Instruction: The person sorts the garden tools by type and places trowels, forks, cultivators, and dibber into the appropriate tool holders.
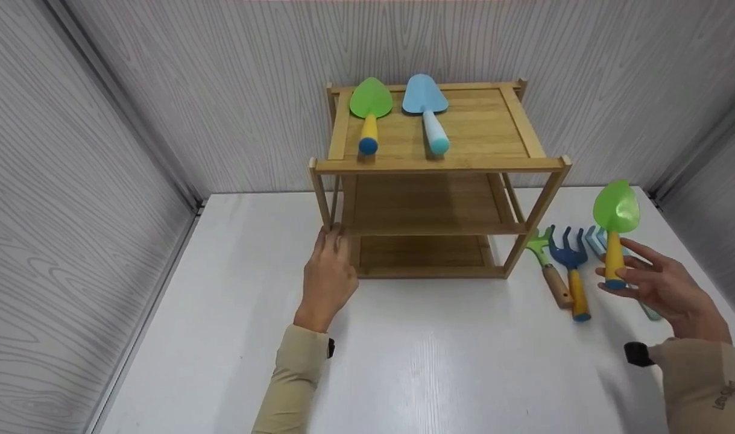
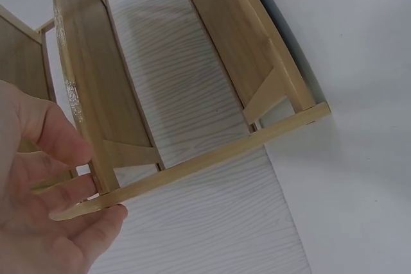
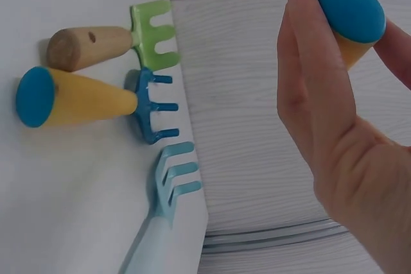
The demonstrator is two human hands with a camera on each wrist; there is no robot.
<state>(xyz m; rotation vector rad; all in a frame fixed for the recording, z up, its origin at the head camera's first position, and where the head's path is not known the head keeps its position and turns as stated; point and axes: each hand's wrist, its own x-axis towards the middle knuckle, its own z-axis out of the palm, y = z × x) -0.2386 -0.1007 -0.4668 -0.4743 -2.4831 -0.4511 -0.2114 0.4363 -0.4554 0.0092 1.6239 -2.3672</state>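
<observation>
My right hand (image 1: 675, 289) pinches the yellow handle of a green hand trowel (image 1: 615, 208), held blade up above the table's right side. In the right wrist view the blue handle end (image 3: 352, 11) shows between thumb and fingers; the blade is out of sight there. My left hand (image 1: 330, 271) grips the left front post of a three-tier wooden shelf (image 1: 439, 164), thumb and fingers about the wood in the left wrist view (image 2: 58, 178). On the top tier lie another green trowel (image 1: 371, 99) with a yellow handle and a light blue trowel (image 1: 424, 96), handles toward me.
Right of the shelf, on the white table (image 1: 427, 361), lie a green hand rake (image 1: 557, 284) with a wooden handle, a blue rake (image 1: 575, 283) with a yellow handle, and a light blue rake (image 3: 170, 184), partly behind my right hand in the head view. Wood-grain panels (image 1: 252, 120) enclose the table.
</observation>
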